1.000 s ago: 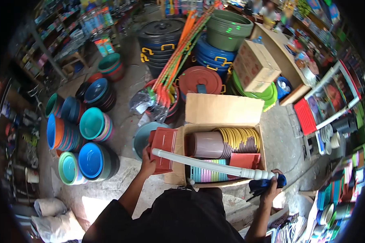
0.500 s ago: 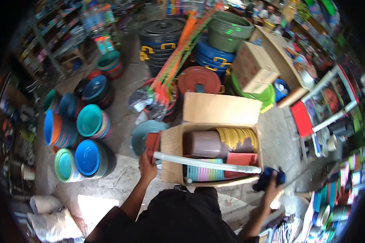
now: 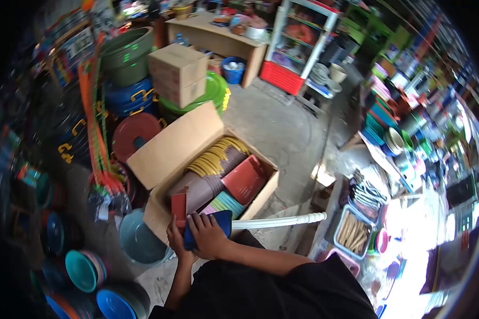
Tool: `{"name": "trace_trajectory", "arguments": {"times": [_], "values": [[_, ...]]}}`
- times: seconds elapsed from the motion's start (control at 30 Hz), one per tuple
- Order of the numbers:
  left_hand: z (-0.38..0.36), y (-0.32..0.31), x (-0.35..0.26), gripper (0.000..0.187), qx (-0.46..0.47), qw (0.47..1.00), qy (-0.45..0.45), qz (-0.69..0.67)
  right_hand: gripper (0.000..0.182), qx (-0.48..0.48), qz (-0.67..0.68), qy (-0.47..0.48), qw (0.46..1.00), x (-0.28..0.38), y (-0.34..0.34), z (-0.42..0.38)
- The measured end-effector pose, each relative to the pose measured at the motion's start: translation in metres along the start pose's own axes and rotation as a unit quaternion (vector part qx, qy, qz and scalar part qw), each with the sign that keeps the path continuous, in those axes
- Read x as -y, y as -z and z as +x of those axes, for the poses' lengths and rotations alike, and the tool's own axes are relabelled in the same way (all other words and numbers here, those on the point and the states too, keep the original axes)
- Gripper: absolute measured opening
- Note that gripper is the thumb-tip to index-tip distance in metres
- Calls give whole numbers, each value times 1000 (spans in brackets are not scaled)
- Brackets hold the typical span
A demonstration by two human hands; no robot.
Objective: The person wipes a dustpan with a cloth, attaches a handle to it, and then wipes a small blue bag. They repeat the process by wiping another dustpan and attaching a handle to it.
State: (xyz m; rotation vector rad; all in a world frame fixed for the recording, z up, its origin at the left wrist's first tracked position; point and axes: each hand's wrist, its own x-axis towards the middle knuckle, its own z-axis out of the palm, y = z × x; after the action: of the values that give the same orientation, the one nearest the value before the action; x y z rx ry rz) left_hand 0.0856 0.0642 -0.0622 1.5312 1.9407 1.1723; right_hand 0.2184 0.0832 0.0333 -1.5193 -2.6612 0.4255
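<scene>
My left hand point(image 3: 180, 239) grips a red-brown plastic piece point(image 3: 179, 206) at the near left edge of the open cardboard box point(image 3: 173, 154). Pressed over it, my right hand point(image 3: 210, 235) holds a dark blue cloth point(image 3: 222, 222); the two hands touch or nearly touch. A white ribbed tube point(image 3: 279, 221) runs out to the right from beside the cloth; its left end is hidden. Inside the box lie stacked brown pots point(image 3: 197, 190), yellow-rimmed pots point(image 3: 218, 157), a red container point(image 3: 246, 181) and pastel stacked items point(image 3: 224, 204).
A grey-blue basin point(image 3: 138, 236) sits left of the box, with teal tubs point(image 3: 81, 270) nearer. Behind stand a closed carton point(image 3: 178, 74), a green tub point(image 3: 213, 90) and a red-based glass cabinet point(image 3: 282, 77). Goods crowd the right, including a tray of brown sticks point(image 3: 352, 233).
The view has swung right. My right hand, with the blue cloth, has come from the tube's far right end to my left hand. The tube now points out to the right of the box.
</scene>
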Motion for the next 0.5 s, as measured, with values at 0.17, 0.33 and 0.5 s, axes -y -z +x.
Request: {"name": "trace_trajectory", "arguments": {"times": [0.17,0.33,0.5], "values": [[-6,-16,-37,81,92,994,-59,-5,90,76,142,-96,982,-56,5,-11],[-12,-41,-64,76,158,985,-58,32,62,192,262,-155,933,-112,-13,-14],[4,-56,-71,77,189,977,-94,35,45,132,227,-220,940,-116,8,-51]]}}
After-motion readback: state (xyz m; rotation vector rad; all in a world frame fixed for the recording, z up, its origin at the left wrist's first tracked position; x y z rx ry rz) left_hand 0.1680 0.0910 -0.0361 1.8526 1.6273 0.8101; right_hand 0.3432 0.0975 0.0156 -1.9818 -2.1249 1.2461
